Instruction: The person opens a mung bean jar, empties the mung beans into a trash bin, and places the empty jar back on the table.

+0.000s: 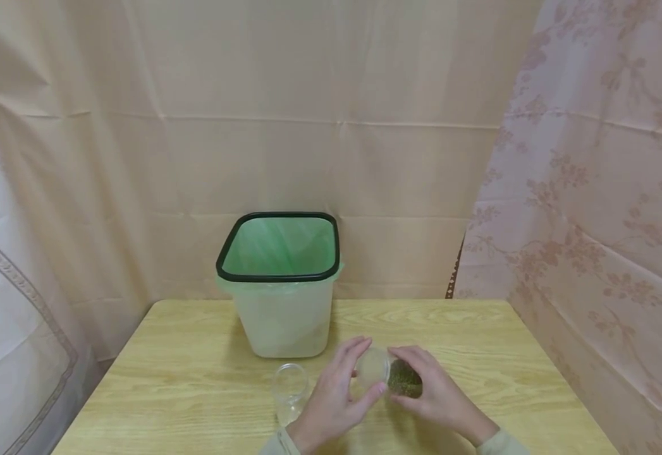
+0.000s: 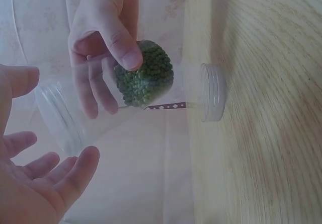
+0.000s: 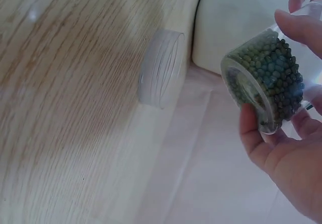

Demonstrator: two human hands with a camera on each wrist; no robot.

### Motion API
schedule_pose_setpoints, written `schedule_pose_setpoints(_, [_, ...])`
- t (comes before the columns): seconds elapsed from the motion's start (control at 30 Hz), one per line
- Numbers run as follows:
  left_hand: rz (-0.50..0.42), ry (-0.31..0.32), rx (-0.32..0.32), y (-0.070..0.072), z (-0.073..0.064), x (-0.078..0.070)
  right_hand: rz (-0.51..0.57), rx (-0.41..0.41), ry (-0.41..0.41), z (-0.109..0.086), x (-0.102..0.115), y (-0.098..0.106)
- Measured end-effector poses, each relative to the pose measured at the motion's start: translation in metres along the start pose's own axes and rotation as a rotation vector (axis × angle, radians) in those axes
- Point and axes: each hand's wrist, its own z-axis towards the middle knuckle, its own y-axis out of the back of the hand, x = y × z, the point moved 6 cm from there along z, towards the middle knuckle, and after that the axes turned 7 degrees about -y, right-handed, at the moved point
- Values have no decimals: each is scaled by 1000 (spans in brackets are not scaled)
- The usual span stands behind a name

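Note:
Between my hands is a clear plastic jar (image 2: 108, 121), tilted on its side, with small green beans (image 3: 269, 70) gathered at its base end. My right hand (image 1: 435, 395) grips the jar around that end, thumb on one side and fingers on the other. At the opposite, wide clear end, my left hand (image 1: 333, 398) holds the rim (image 2: 60, 118) between thumb and fingertips. A clear round screw lid (image 3: 161, 68) lies on the table below the jar. An uncovered clear jar (image 1: 289, 385) stands beside my left wrist.
A pale bin (image 1: 288, 322) with a black rim and a green liner bag stands at the back of the wood-grain table (image 1: 177, 366). Beige curtains (image 1: 251, 158) hang behind, and a floral cloth (image 1: 604, 221) hangs on the right.

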Motion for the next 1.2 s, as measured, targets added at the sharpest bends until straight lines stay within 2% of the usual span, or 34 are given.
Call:
schedule_pose_setpoints(0.33, [49, -71, 50, 1, -1, -2, -56, -3, 53, -3, 3, -2])
schedule_pose_setpoints(0.53, [26, -63, 45, 2, -3, -2, -114, -13, 111, -2, 7, -3])
schedule_pose_setpoints(0.67, [42, -96, 43, 3, -4, -4, -156, -13, 158, -2, 9, -5])
schedule_pose_setpoints(0.93, [5, -82, 62, 4, -6, -4, -73, 60, 179, -2, 9, -9])
schedule_pose_setpoints(1.07, [6, -80, 55, 6, -7, -5, -71, 69, 188, -4, 11, -10])
schedule_pose_setpoints(1.2, [-17, -47, 53, 8, -9, -4, -52, 75, 199, -3, 13, -10])
